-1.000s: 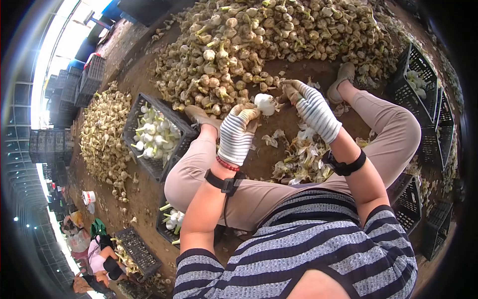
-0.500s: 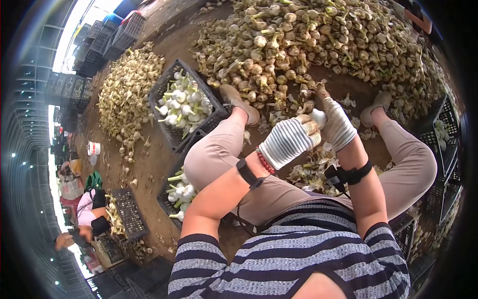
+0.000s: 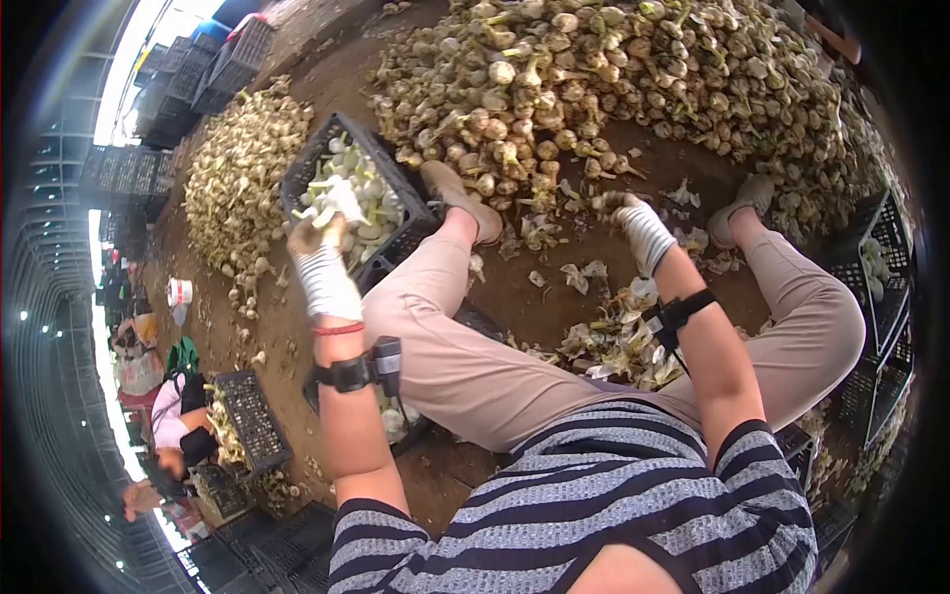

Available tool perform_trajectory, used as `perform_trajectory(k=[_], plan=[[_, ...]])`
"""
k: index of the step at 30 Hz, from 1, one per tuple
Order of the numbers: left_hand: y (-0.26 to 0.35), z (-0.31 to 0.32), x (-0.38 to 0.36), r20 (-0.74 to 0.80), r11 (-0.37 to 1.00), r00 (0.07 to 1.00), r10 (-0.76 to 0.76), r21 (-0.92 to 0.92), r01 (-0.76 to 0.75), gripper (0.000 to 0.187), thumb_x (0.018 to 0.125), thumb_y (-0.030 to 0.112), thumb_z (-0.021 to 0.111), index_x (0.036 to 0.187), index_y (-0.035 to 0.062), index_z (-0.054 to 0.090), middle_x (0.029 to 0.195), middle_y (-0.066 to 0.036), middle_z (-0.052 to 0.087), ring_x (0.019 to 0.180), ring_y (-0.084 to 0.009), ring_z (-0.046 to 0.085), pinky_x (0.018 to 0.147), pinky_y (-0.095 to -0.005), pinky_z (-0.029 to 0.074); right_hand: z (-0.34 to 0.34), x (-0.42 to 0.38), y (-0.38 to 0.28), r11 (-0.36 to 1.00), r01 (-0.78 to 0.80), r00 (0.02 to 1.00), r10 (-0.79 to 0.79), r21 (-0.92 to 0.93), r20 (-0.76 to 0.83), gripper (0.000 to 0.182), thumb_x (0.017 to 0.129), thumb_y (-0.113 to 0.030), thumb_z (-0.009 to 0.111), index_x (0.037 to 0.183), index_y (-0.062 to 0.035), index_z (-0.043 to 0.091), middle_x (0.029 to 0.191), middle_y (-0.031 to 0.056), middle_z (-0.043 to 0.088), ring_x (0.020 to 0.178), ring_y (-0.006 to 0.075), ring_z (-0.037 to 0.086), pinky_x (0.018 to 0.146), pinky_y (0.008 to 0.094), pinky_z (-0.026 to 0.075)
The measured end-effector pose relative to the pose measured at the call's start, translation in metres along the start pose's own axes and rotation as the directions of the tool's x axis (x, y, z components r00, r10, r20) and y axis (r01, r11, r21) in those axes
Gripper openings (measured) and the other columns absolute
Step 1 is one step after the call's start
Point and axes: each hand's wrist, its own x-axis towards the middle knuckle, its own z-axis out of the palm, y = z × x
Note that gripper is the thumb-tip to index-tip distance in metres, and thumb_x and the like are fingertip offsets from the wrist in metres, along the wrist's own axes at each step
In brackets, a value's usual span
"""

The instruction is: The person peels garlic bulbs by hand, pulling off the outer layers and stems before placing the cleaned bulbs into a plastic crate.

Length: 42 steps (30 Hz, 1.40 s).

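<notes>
1. Head view, step: the left hand (image 3: 322,259) seems to be delivering a white bulb (image 3: 339,201) to the crate (image 3: 404,241); this calls for a low, gentle release.
2. Its fingers look closed on the bulb, over the crate's near side.
3. Right hand (image 3: 641,230): fingers part bent, no bulb visible; whether it pinches anything, I cannot tell.
4. Counts: two hands, one held bulb, one crate beneath; the garlic pile (image 3: 614,79) defies counting.

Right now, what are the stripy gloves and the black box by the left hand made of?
The gloves look like matte knitted cloth: fine ribbing shows toward the wrists. Brownish patches on them may be dirt or a coating. The box is probably dull black plastic: stiff, straight walls and a thick rim.
</notes>
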Motion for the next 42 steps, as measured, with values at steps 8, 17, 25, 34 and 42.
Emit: perform_trajectory(k=[8,17,25,34,42], plan=[[0.011,0.115,-0.037,0.483,0.996,0.871,0.09,-0.044,-0.078,0.027,0.091,0.017,0.064,0.115,0.007,0.059,0.111,-0.004,0.058,0.101,-0.0146,0.055,0.088,-0.0277,0.046,-0.053,0.034,0.051,0.954,-0.249,0.967,0.234,-0.17,-0.103,0.023,0.088,-0.002,0.045,0.101,-0.0048,0.064,0.091,0.0091,0.069,0.073,0.0175,0.062,0.063,0.0333,0.049],[-0.039,0.174,-0.086,0.629,0.962,0.751,-0.201,0.271,0.03,0.018,0.093,0.007,0.061,0.111,0.0016,0.062,0.105,-0.004,0.064,0.094,-0.0094,0.059,0.086,-0.0226,0.048,-0.063,0.136,0.004,0.401,-0.034,0.934,-0.313,-0.915,-0.172,0.059,0.084,-0.025,0.065,0.137,-0.0061,0.045,0.129,0.0206,0.054,0.118,0.0386,0.052,0.1,0.0424,0.043],[-0.059,0.183,-0.082,0.656,0.941,0.691,-0.304,0.32,0.111,0.021,0.093,0.003,0.06,0.114,0.0006,0.06,0.108,-0.004,0.064,0.099,-0.0101,0.059,0.09,-0.0235,0.047,-0.049,0.167,-0.001,0.269,-0.06,0.91,-0.381,-0.961,-0.164,0.049,0.079,-0.016,0.067,0.124,-0.0035,0.055,0.119,0.0193,0.06,0.111,0.035,0.058,0.097,0.0424,0.046],[-0.054,0.189,-0.084,0.82,0.973,0.548,-0.166,0.047,0.224,0.066,0.087,-0.003,0.064,0.145,0.0077,0.035,0.139,-0.009,0.046,0.114,-0.0165,0.054,0.094,-0.0306,0.05,0.04,-0.004,-0.065,0.709,-0.485,0.853,0.255,0.512,0.456,0.045,0.087,-0.057,0.06,0.101,-0.0148,0.064,0.083,-0.0014,0.063,0.063,0.0097,0.054,0.044,0.0204,0.035],[-0.035,0.173,-0.09,0.771,0.98,0.637,0.004,-0.13,0.152,0.06,0.079,-0.006,0.071,0.132,0.0058,0.045,0.124,-0.007,0.052,0.108,-0.0146,0.055,0.09,-0.0275,0.052,0.051,-0.058,-0.076,0.943,0.104,0.916,-0.215,0.317,0.338,0.064,0.088,-0.054,0.062,0.13,-0.0059,0.053,0.117,0.0037,0.063,0.101,0.0132,0.058,0.084,0.0284,0.048]])
